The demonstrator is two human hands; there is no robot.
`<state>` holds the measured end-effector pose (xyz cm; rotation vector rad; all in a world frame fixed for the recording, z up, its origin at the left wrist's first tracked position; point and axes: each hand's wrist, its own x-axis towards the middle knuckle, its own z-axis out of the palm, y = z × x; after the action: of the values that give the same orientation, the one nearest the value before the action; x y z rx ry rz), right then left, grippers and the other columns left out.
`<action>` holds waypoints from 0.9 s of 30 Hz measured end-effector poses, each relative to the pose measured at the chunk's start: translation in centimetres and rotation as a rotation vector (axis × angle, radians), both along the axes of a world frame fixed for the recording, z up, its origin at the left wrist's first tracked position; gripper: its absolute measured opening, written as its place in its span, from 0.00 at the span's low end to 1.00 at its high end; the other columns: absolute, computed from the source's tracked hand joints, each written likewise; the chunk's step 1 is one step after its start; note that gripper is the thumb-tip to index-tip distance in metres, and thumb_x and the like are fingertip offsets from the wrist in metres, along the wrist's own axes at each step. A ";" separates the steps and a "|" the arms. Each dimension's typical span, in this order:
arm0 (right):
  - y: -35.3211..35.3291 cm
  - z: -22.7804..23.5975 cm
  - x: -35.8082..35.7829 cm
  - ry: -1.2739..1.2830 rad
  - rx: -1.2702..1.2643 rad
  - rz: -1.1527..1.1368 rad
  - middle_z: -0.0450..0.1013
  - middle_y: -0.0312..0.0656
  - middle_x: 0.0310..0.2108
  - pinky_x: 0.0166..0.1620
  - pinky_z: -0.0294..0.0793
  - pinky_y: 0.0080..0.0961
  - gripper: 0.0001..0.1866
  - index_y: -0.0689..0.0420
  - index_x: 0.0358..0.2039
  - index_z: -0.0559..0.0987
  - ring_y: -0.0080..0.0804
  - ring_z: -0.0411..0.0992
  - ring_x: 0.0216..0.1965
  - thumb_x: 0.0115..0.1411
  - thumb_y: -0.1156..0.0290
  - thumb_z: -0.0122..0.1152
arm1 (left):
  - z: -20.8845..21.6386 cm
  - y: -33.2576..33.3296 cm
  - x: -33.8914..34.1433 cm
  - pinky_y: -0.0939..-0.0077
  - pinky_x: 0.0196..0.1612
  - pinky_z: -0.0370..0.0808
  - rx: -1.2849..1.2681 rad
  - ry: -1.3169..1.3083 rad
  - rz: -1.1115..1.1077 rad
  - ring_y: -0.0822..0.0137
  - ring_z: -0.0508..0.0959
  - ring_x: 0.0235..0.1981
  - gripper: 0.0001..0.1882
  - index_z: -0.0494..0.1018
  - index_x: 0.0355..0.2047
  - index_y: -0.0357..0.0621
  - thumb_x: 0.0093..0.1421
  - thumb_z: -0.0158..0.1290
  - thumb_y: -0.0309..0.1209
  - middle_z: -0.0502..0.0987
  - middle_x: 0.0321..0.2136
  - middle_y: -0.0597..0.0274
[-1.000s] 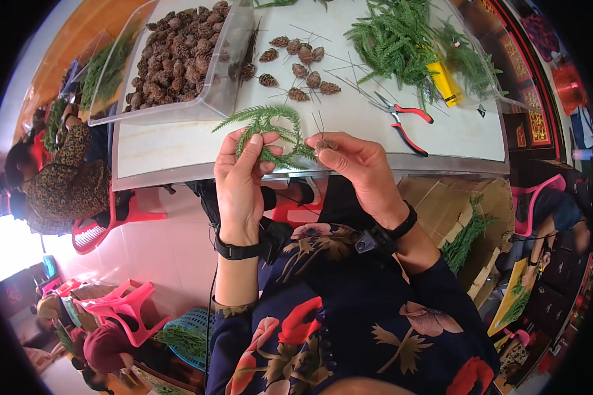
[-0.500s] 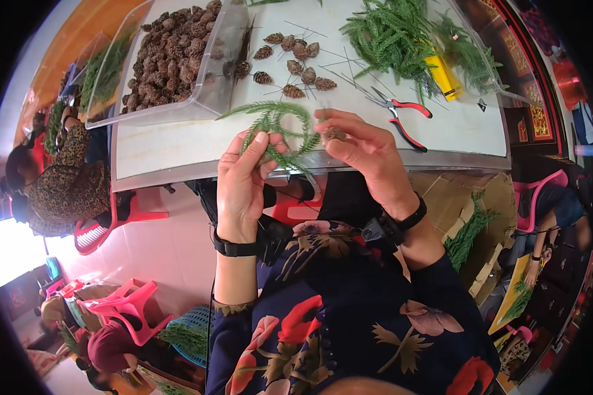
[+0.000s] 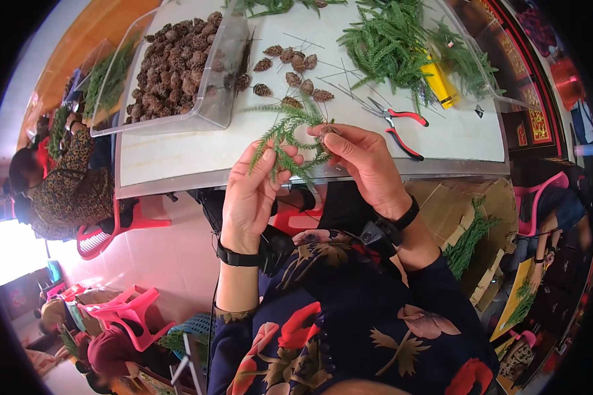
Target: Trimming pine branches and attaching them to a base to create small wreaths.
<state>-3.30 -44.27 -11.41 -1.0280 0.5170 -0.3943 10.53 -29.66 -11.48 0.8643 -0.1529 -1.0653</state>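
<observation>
Over the table's near edge, my left hand [image 3: 250, 191] pinches a green artificial pine sprig [image 3: 284, 135] whose fronds fan out and curve to the right. Close beside it, my right hand [image 3: 366, 161] grips a small brown pine cone [image 3: 327, 133] between thumb and fingers, against the right side of the sprig. Whether a wire joins cone and sprig is hidden by the fingers. Beyond my hands, several loose pine cones [image 3: 298, 62] lie on the white tabletop [image 3: 171, 155]. Pliers [image 3: 402, 125] with red and black handles lie to the right, jaws pointing away.
A clear plastic bin [image 3: 211, 112] full of pine cones [image 3: 178, 69] stands at left. A heap of green sprigs [image 3: 389, 46], a yellow object [image 3: 439, 82] and thin dark wires [image 3: 342, 76] lie at far right. A cardboard box [image 3: 468, 217] sits below the table's right side. Other people work nearby.
My right hand has brought the cone left against the sprig. The sprig has turned in my left hand, so its fronds now spread upward, and the left hand has shifted slightly right.
</observation>
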 end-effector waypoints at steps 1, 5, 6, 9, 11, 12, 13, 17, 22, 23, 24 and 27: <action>0.0 0.0 -0.1 -0.002 0.015 0.003 0.77 0.32 0.41 0.40 0.69 0.14 0.15 0.60 0.47 0.80 0.13 0.68 0.34 0.63 0.67 0.61 | -0.2 0.0 0.0 0.80 0.40 0.80 0.011 -0.024 -0.022 0.64 0.81 0.39 0.12 0.71 0.48 0.35 0.68 0.48 0.29 0.79 0.40 0.49; 0.0 0.3 -0.1 -0.042 -0.170 -0.041 0.76 0.34 0.45 0.43 0.69 0.15 0.14 0.62 0.47 0.80 0.15 0.69 0.38 0.63 0.69 0.61 | -0.6 0.0 0.4 0.82 0.39 0.80 0.013 -0.016 0.007 0.69 0.80 0.34 0.11 0.73 0.46 0.37 0.63 0.53 0.23 0.79 0.39 0.53; 0.1 0.4 0.0 -0.062 -0.270 -0.066 0.75 0.35 0.46 0.44 0.69 0.15 0.14 0.62 0.47 0.80 0.16 0.69 0.39 0.62 0.70 0.61 | -0.4 0.1 0.4 0.82 0.39 0.80 -0.020 -0.021 0.007 0.69 0.80 0.34 0.11 0.73 0.46 0.37 0.63 0.53 0.23 0.79 0.39 0.53; -0.8 1.5 -0.5 -0.078 -0.490 -0.128 0.74 0.37 0.47 0.45 0.69 0.17 0.14 0.63 0.47 0.79 0.18 0.70 0.42 0.61 0.72 0.62 | 0.3 0.5 0.1 0.83 0.36 0.78 0.116 -0.171 0.062 0.73 0.77 0.30 0.11 0.74 0.44 0.40 0.61 0.55 0.21 0.79 0.35 0.59; -1.0 2.2 -0.7 -0.088 -0.603 -0.159 0.74 0.38 0.48 0.46 0.69 0.17 0.14 0.63 0.47 0.79 0.19 0.70 0.44 0.60 0.74 0.63 | 0.7 0.6 -0.4 0.83 0.35 0.77 0.203 -0.379 0.094 0.74 0.76 0.29 0.12 0.74 0.44 0.40 0.59 0.56 0.20 0.78 0.34 0.61; -0.8 2.4 -0.7 -0.094 -0.591 -0.107 0.74 0.38 0.48 0.46 0.69 0.18 0.14 0.63 0.47 0.79 0.19 0.71 0.44 0.60 0.75 0.63 | 0.9 0.6 -0.7 0.83 0.34 0.76 0.281 -0.589 0.119 0.75 0.75 0.28 0.14 0.74 0.44 0.40 0.57 0.57 0.19 0.78 0.32 0.62; -0.6 2.6 -0.8 -0.099 -0.578 -0.057 0.74 0.39 0.48 0.46 0.69 0.18 0.14 0.63 0.47 0.79 0.20 0.71 0.45 0.59 0.76 0.64 | 1.0 0.6 -0.8 0.82 0.34 0.75 0.355 -0.773 0.128 0.75 0.75 0.28 0.14 0.74 0.44 0.41 0.57 0.58 0.19 0.78 0.32 0.63; 0.1 2.6 -0.3 -0.105 -0.599 -0.019 0.74 0.41 0.48 0.46 0.70 0.18 0.15 0.62 0.46 0.79 0.21 0.71 0.46 0.58 0.77 0.64 | 1.4 0.3 -1.1 0.81 0.33 0.73 0.354 -1.238 0.310 0.76 0.73 0.27 0.19 0.73 0.44 0.40 0.51 0.60 0.16 0.77 0.29 0.64; 0.3 2.3 0.3 -0.083 -0.685 -0.016 0.75 0.40 0.48 0.44 0.71 0.18 0.15 0.62 0.47 0.79 0.21 0.72 0.46 0.58 0.78 0.64 | 1.8 0.3 -1.6 0.81 0.34 0.72 0.315 -1.213 0.403 0.75 0.73 0.27 0.21 0.73 0.45 0.39 0.49 0.61 0.16 0.77 0.30 0.64; 0.3 2.1 0.4 -0.081 -0.686 -0.012 0.75 0.40 0.48 0.44 0.71 0.18 0.15 0.62 0.47 0.79 0.21 0.72 0.46 0.58 0.78 0.64 | 1.9 0.3 -1.6 0.81 0.34 0.72 0.303 -1.227 0.401 0.75 0.73 0.27 0.22 0.73 0.45 0.39 0.49 0.61 0.16 0.77 0.30 0.64; 0.4 2.0 0.6 -0.080 -0.590 0.035 0.75 0.40 0.48 0.44 0.71 0.18 0.15 0.63 0.47 0.79 0.21 0.72 0.46 0.58 0.78 0.64 | 1.9 0.3 -1.7 0.81 0.34 0.72 0.292 -1.242 0.398 0.74 0.73 0.28 0.22 0.72 0.46 0.39 0.49 0.61 0.16 0.77 0.31 0.64; 0.6 1.7 0.8 -0.076 -0.397 0.130 0.76 0.40 0.47 0.43 0.71 0.17 0.15 0.63 0.47 0.79 0.20 0.72 0.46 0.58 0.77 0.64 | 1.8 0.4 -1.9 0.80 0.34 0.73 0.291 -1.286 0.379 0.73 0.74 0.28 0.22 0.72 0.45 0.39 0.49 0.61 0.16 0.77 0.32 0.63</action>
<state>-2.49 -43.64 -9.68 -1.4152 0.3063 -0.4278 8.62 -29.25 -9.67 1.6686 -0.8780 -0.0422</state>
